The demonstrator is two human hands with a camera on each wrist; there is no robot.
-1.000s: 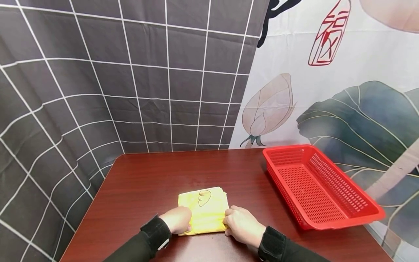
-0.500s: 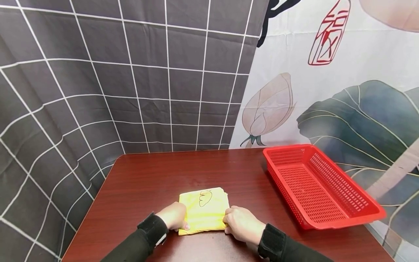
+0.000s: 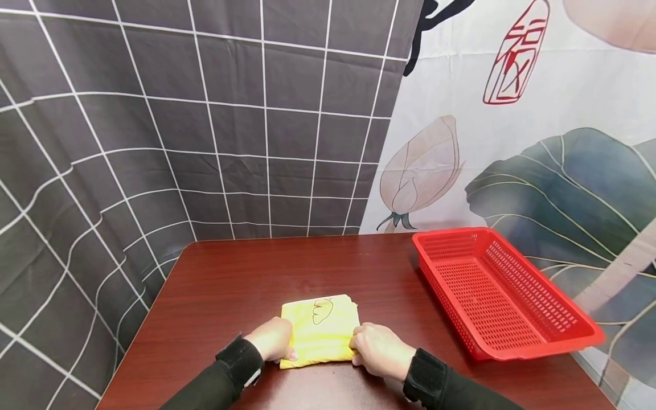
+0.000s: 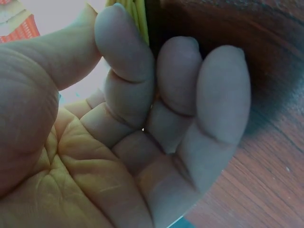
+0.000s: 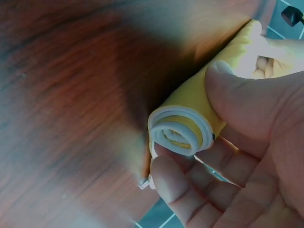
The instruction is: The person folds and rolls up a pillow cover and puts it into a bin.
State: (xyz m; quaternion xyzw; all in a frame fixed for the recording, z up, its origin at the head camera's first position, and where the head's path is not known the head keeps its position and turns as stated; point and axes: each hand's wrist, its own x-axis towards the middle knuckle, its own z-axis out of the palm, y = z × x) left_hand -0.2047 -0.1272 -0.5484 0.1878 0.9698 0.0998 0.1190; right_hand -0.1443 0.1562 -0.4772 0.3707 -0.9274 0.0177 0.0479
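Observation:
A yellow cloth [image 3: 320, 330] with a white edge and a dark outline drawing on it lies on the table in front of the person. Its near part is rolled up, and the roll's spiral end [image 5: 175, 133] faces the right wrist view. The left hand [image 3: 273, 340] pinches the left end of the roll between thumb and index finger; its other fingers curl beside the cloth in the left wrist view. At the opposite end, the right hand [image 3: 381, 350] grips the roll, thumb on top and fingers around the lower side.
A red perforated plastic basket [image 3: 504, 296] stands on the right side of the dark red wooden table [image 3: 236, 273]. Behind the table hang a grey gridded curtain [image 3: 230, 131] and a white cloth printed with lotus flowers [image 3: 430, 74].
Between a second and half a second ago, the left hand shifted slightly left and away from the body at the cloth's end, its thumb now showing more. The right hand keeps its hold.

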